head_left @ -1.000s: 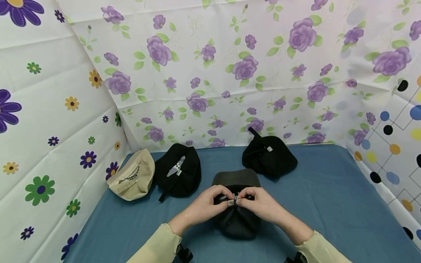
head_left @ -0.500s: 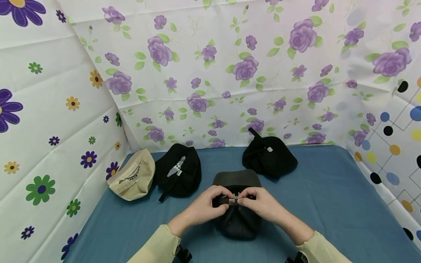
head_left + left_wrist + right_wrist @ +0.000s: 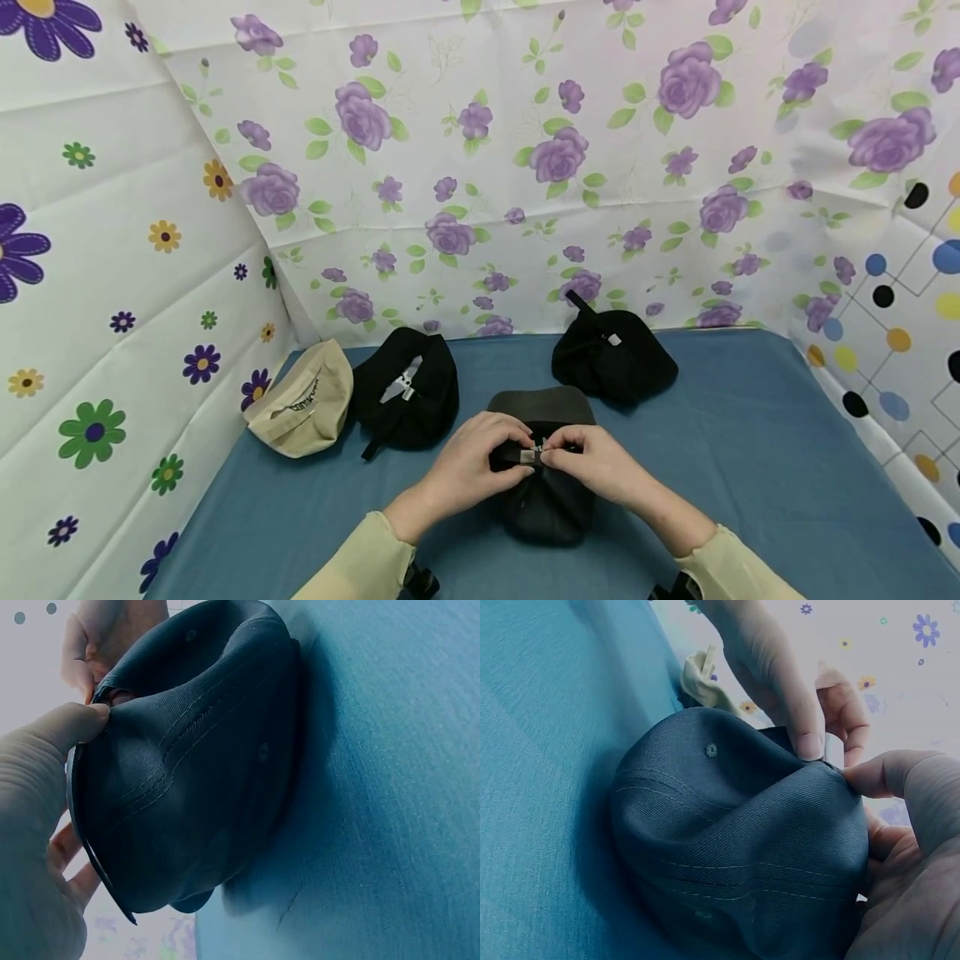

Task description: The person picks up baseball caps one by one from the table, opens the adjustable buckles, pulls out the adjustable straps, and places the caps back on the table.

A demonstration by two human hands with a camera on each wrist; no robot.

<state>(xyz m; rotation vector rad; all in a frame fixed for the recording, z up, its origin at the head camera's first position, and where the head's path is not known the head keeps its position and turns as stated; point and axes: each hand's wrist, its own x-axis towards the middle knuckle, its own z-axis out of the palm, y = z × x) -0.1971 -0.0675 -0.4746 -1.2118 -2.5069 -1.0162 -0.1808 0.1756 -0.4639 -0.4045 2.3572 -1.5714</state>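
Note:
A dark grey baseball cap (image 3: 551, 508) lies crown down on the blue cloth, its brim (image 3: 542, 406) pointing away from me. My left hand (image 3: 480, 458) pinches the back strap with thumb and index finger, left of a small metal buckle (image 3: 529, 456). On the other side of the buckle, my right hand (image 3: 596, 462) pinches the strap edge. In the left wrist view, the left thumb presses on the rim of the cap (image 3: 195, 757). The right wrist view shows both thumbs at the strap over the dented crown (image 3: 735, 817), with a pale piece beside them.
A beige cap (image 3: 307, 404) and a black cap (image 3: 420, 392) sit side by side at the back left of the blue cloth (image 3: 750, 467). Another black cap (image 3: 615, 358), strap sticking up, lies behind the grey one. Flower-print sheets (image 3: 480, 167) rise behind and on the left.
The left hand has shifted slightly right and up along the strap, its fingers more arched over the buckle. The right hand stays nearly still at the strap.

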